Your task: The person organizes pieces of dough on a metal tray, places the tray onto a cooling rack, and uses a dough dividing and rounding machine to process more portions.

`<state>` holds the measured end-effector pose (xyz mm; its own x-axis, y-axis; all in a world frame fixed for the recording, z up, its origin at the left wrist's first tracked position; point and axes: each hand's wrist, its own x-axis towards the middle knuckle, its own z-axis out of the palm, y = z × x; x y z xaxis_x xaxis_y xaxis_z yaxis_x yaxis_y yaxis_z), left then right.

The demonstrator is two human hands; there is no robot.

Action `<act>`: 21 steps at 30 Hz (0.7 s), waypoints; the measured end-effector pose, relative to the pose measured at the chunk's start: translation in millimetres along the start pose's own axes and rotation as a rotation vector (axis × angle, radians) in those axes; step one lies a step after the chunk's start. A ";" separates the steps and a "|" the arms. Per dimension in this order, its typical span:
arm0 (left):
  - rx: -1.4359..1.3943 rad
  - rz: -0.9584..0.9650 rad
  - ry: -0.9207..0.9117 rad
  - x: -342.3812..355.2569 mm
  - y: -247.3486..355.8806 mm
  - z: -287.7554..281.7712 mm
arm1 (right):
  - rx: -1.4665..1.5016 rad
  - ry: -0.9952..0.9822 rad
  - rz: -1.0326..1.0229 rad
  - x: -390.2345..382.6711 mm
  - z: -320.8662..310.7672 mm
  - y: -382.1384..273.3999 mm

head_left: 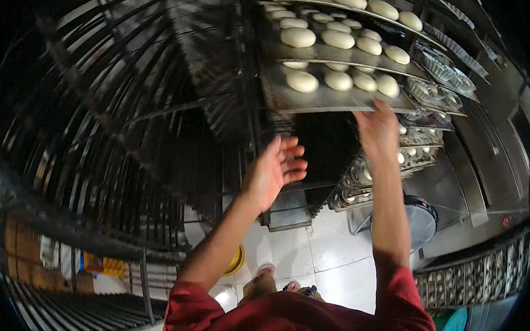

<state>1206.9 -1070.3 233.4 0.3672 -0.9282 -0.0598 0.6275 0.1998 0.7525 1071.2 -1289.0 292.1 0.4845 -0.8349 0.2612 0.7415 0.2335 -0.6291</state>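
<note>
Top (281, 319), 1 pc.: dk red, plain fabric, w/ short, loose L sleeve (190, 308) & R sleeve (400, 301), ea. ending nr. elbow. Legwear (261, 289), 1 pr.: brownish-tan, mostly hidden by top. L hand (269, 173) & R hand (379, 132): bare. Feet (265, 267): too small in view to detail.

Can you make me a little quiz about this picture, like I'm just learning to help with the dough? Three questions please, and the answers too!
1. Which hand holds the front edge of the tray nearest the hands, under the pale dough pieces?
2. True or false: the left hand is squeezing a dough piece.
3. What colour is the person's shirt?
A) green
B) dark red
C) white

Key:
1. The right hand.
2. False: it is open in the air, with no dough in it.
3. B
</note>
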 end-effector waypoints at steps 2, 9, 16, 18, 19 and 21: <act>0.074 -0.073 0.012 3.9 -20.6 -14.6 | -0.005 -0.073 0.026 60.1 2.3 29.4; 0.315 -0.293 -0.252 3.8 -76.4 -26.4 | -1.333 -0.337 -0.326 58.1 -63.2 87.6; 0.571 -0.143 -0.521 -52.4 -181.6 -8.1 | -0.750 0.431 0.509 -318.2 -183.8 124.9; 0.696 0.046 -0.649 -102.7 -223.2 7.1 | -0.119 0.690 0.521 -401.2 -136.4 118.3; 0.784 0.189 -0.833 -137.3 -233.8 26.0 | 0.097 0.789 0.363 -438.6 -117.6 122.4; 0.740 0.468 -1.317 -206.4 -270.6 42.5 | 0.307 0.820 0.010 -512.0 -86.1 112.9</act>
<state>932.1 -946.1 70.0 -0.6518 -0.5206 0.5514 0.0293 0.7093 0.7043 867.0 -878.1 24.3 0.0925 -0.9000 -0.4261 0.8883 0.2679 -0.3730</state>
